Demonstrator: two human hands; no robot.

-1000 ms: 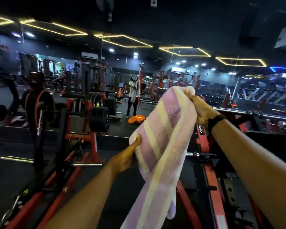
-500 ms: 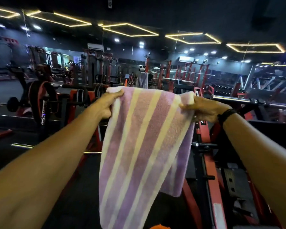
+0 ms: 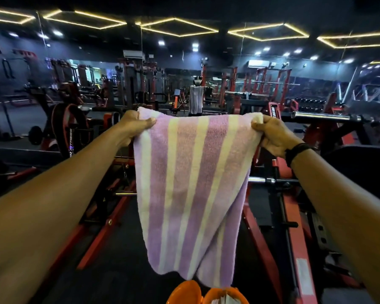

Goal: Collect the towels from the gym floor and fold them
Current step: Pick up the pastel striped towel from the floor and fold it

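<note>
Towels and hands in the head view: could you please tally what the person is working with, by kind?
Towel: 1, striped, held up by its top corners
Hands: 2, the left hand and the right hand, each gripping a corner
Wristband: 1, black, on the right wrist
Total: 4

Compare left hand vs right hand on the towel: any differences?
The left hand bears nothing at its wrist; the right hand has a dark wristband. The left grips the towel at its higher corner, the right slightly lower. Both pinch top corners, spreading it flat.
</note>
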